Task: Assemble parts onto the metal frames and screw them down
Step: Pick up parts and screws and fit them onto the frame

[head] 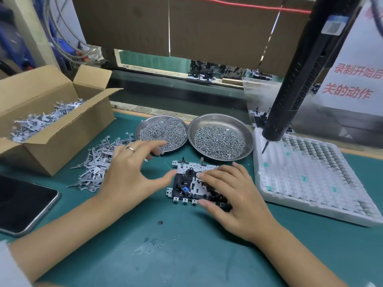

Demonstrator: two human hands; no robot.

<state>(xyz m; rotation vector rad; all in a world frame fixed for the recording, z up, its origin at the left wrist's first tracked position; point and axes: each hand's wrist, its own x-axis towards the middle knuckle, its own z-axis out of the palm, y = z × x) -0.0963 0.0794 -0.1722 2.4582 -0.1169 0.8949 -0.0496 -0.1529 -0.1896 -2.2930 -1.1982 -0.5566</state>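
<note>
A metal frame (186,183) with black plastic parts and a small blue piece lies flat on the green mat at centre. My right hand (230,191) lies over the frame's right half, fingers spread on top and thumb against its near edge. My left hand (132,168) hovers just left of the frame, fingers spread toward the left screw dish (145,123), thumb tip near the frame's left edge; it holds nothing that I can see. A black electric screwdriver (294,85) hangs at the upper right, its bit above the white tray (310,183).
Two steel dishes of screws sit behind the frame, the right dish (246,129) beside the tray. Loose grey metal levers (93,168) are heaped left of my left hand, beside an open cardboard box (51,141) of more. A phone (22,204) lies at the left edge.
</note>
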